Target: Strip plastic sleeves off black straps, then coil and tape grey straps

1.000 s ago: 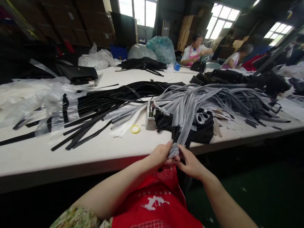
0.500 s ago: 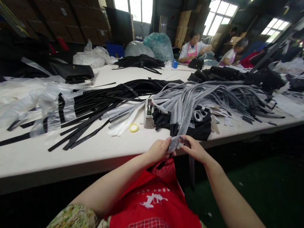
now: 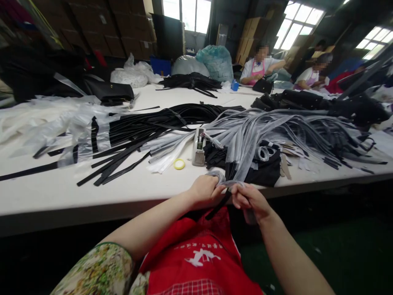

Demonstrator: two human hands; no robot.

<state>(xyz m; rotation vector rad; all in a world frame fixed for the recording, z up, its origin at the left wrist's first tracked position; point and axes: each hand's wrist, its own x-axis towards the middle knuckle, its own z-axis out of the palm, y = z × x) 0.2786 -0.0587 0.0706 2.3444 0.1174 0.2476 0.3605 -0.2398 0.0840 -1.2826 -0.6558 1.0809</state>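
Fingers clamped on a translucent grey strip (image 3: 233, 183), left hand (image 3: 206, 191) near right hand (image 3: 251, 200)

The strip spans the gap at the near edge of the white table (image 3: 166, 186), looping above the left hand; a black strap (image 3: 218, 206) slants down between the hands toward the red apron (image 3: 196, 239), and beyond them sit a grey device (image 3: 199, 155), a yellow ring (image 3: 179, 164) and a spread of grey strips (image 3: 250, 135)

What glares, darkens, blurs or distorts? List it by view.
Head view, upper right: windows glare white and lean, suggesting lens distortion; head view, lower right: green floor sits in deep shadow; head view, centre: held gray strip looks slightly soft.
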